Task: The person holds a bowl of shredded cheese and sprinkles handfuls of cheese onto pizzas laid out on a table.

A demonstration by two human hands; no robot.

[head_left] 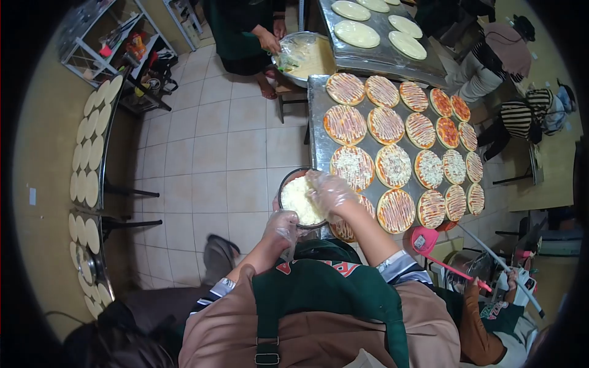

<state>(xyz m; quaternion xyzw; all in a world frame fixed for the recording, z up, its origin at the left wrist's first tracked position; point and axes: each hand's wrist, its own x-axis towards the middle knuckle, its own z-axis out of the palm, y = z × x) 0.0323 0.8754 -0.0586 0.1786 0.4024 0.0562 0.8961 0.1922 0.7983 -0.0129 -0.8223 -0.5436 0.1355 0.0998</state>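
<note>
A dark-rimmed bowl of white grated cheese (299,199) is held in front of my apron, beside the near left corner of the pizza table. My left hand (283,228), in a clear plastic glove, is closed on the bowl's (281,195) near left side. My right hand (328,193), gloved the same way, reaches into the bowl from the right, its fingers curled in the cheese. Pizzas striped with sauce lie close by, such as this pizza (396,210). One row, including this pizza (393,165), has cheese scattered on top.
The metal table (319,132) carries several pizzas in rows. Beyond it, a second table (383,52) holds pale dough rounds. A person (245,37) handles a large basin (313,58). At lower right, another person (491,313) grips a pink dustpan (424,240). Racks of bases (92,147) stand left.
</note>
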